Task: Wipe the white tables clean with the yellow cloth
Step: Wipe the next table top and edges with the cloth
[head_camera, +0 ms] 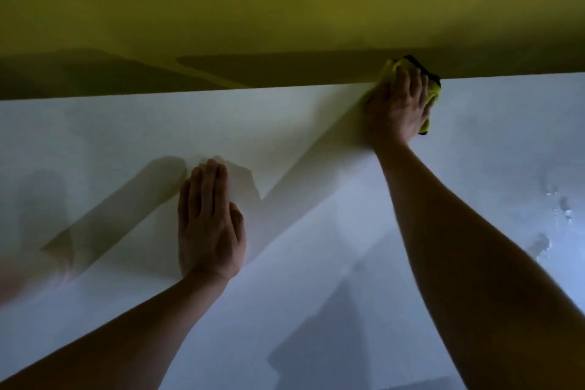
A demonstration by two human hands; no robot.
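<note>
Fingers (pixel 408 82) of my right hand (pixel 397 108) are lying almost straight and close together, pressing down on the yellow cloth (pixel 432 98), which is bunched beneath my palm at the far edge of the white table (pixel 316 263). Part of the cloth is showing beyond my fingertips and along the outer side of the hand; a dark strip is visible at its far end, though I cannot tell whether this is trim or shadow. Whether my thumb is hooking the cloth is hidden. My left hand (pixel 209 218) is resting flat on the tabletop nearer to me, fingers extended and closed together, holding nothing and bracing my reach.

To do this stroke well, I am judging that pressure should stay even through the flat of the fingers, so the cloth runs right along the edge without slipping over it. Wet droplets (pixel 563 209) are glinting on the surface to the right of my wiping hand and nearer to me, apparently still needing a pass. Beyond my fingertips, a yellow wall (pixel 285 3) is rising behind the table.
</note>
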